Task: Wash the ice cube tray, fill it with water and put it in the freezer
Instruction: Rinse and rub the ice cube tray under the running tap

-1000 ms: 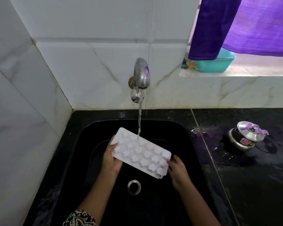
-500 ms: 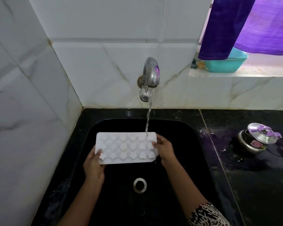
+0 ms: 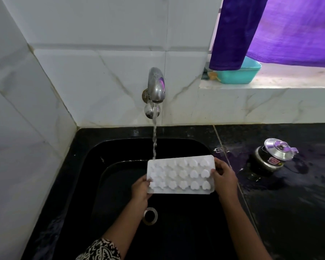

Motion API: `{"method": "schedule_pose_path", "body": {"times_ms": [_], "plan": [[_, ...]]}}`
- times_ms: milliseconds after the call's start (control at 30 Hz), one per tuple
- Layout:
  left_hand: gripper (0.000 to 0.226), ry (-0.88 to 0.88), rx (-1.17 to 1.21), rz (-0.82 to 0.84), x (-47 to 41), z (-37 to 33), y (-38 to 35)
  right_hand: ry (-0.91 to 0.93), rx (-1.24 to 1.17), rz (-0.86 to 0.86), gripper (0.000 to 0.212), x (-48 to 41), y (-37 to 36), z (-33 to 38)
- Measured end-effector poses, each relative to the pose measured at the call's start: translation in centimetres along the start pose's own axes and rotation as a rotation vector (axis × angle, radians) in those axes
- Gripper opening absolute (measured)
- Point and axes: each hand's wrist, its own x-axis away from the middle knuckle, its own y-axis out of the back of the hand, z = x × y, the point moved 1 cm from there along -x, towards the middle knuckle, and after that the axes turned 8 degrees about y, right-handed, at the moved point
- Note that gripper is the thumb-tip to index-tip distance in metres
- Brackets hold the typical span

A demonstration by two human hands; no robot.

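White plastic ice cube tray (image 3: 180, 175) with flower- and heart-shaped cells, held level at centre frame over the black sink (image 3: 94, 160), just above the drain (image 3: 150, 216). The left hand (image 3: 140, 188) grips the tray's lower-left corner, thumb on the top face; the right hand (image 3: 225, 178) holds the right short edge with its fingers curled round the rim. The water stream (image 3: 154, 139) from the steel tap (image 3: 156, 85) strikes the tray's upper-left corner. The step in hand appears to be rinsing. To do it well, the tray should pass slowly sideways under the stream so that each row is flushed, with a slight tilt toward the drain so the rinse water runs off, and with both grips kept at the rim, clear of the cells. Compared with half a second earlier, the tray has shifted toward the right of the frame relative to the tap: the stream then fell on its upper-right corner, beside the right hand, and now falls at the opposite end. A steel pot (image 3: 274, 154) stands on the wet black counter (image 3: 289, 212) at right.
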Motion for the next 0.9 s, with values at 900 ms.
{"method": "schedule_pose_path", "body": {"times_ms": [900], "plan": [[0.039,0.160,0.410,0.069,3.2,0.0,6.0,-0.164,-0.787,0.204,0.011,4.4,-6.1,1.5]]}}
